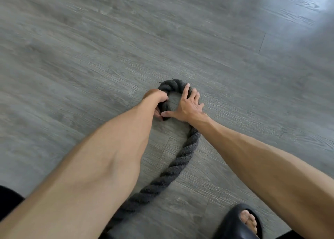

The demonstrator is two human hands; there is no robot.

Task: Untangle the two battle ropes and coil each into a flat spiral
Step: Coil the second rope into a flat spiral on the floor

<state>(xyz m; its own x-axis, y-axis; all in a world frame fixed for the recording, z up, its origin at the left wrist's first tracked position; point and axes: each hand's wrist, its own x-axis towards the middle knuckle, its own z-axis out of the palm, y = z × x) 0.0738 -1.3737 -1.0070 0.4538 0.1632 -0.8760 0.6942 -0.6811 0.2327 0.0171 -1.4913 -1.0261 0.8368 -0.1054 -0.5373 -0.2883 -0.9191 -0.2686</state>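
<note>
One thick dark grey battle rope (178, 163) lies on the grey wood-look floor. Its far end is bent into a small tight loop (171, 86) in the middle of the view. My left hand (157, 101) is closed around the rope's end at the left side of the loop. My right hand (188, 105) lies flat with fingers spread on the right side of the loop, pressing it down. From under my right wrist the rope runs back toward me and passes beneath my left forearm. A second rope is not in view.
Grey plank floor (90, 58) stretches all around the loop. My foot in a black slide sandal (240, 222) stands at the bottom right, close to the rope's trailing part. Dark clothing shows at the bottom left corner.
</note>
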